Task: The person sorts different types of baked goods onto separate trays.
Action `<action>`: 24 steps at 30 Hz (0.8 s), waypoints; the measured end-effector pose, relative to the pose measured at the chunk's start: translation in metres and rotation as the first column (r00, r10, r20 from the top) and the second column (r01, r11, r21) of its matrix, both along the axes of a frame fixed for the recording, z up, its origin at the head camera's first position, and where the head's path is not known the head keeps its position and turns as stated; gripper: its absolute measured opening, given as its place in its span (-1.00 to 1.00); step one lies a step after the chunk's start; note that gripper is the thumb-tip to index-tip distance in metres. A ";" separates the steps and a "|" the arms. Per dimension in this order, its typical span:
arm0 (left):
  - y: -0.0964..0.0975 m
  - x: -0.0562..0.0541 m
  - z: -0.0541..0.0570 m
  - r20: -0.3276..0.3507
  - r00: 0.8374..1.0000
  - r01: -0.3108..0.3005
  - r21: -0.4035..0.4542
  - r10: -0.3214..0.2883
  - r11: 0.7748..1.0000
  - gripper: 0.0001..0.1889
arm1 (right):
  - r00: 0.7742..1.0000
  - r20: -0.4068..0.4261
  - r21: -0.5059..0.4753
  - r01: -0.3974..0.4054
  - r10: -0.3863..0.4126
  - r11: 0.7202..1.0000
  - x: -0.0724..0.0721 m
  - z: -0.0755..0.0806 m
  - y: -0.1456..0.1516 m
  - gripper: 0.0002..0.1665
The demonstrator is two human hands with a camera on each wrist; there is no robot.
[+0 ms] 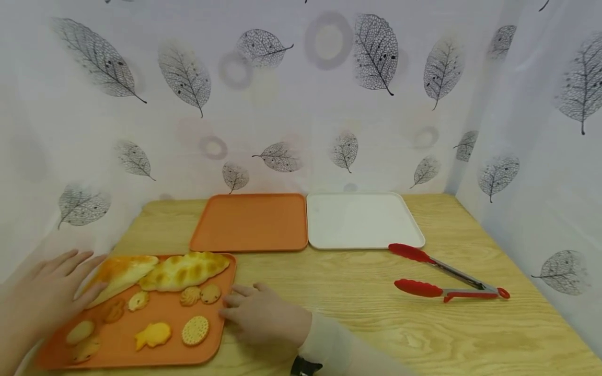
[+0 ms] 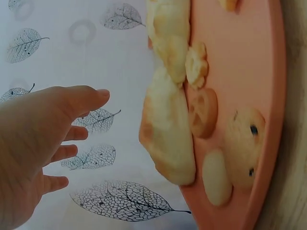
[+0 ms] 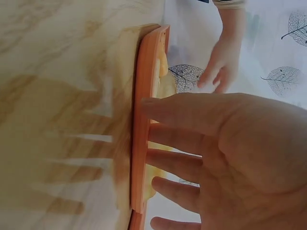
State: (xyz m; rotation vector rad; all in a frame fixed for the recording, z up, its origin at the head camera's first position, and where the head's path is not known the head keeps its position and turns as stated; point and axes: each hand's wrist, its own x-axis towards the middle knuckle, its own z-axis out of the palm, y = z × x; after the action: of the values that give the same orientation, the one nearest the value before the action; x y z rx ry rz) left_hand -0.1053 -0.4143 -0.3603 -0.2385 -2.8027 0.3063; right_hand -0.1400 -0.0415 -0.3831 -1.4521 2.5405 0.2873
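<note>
Watching remotely, I see the left hand (image 1: 58,287) and right hand (image 1: 263,316), fingers apart, flanking the laden orange tray (image 1: 162,310) at near left; an uneven push could skew it, sliding loose biscuits (image 1: 195,330) about

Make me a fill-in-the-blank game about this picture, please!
1. The tongs have gripping ends coloured ____.
2. Beside the far orange tray, the neighbouring tray is coloured ____.
3. On the near orange tray, the yellow cookie is shaped like a ____.
4. The hand closer to the tongs is the person's ____ one.

Missing words: red; white; fish; right.
</note>
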 end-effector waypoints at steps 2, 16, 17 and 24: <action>-0.002 0.002 -0.003 -0.004 1.000 0.004 0.004 -0.004 1.000 -0.42 | 1.000 -0.004 0.012 0.006 -0.005 1.000 0.000 -0.001 0.003 -0.42; -0.004 0.002 -0.015 0.184 0.983 -0.019 0.035 0.012 0.999 -0.41 | 0.997 -0.058 -0.068 -0.063 0.059 0.996 0.001 0.000 0.057 -0.44; -0.004 0.002 -0.017 0.186 0.982 -0.018 0.038 0.010 0.999 -0.41 | 0.997 -0.058 -0.067 -0.063 0.059 0.996 0.001 0.000 0.061 -0.44; -0.001 0.007 -0.028 0.220 0.975 -0.014 0.072 -0.002 0.997 -0.41 | 0.996 -0.062 -0.070 -0.069 0.064 0.995 0.002 0.003 0.085 -0.46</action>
State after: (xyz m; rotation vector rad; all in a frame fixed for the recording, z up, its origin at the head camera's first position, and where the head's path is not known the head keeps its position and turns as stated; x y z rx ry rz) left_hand -0.0980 -0.4149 -0.3881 -0.2622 -3.0267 0.1881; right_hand -0.1383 0.0430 -0.3801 -1.5800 2.5779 0.2552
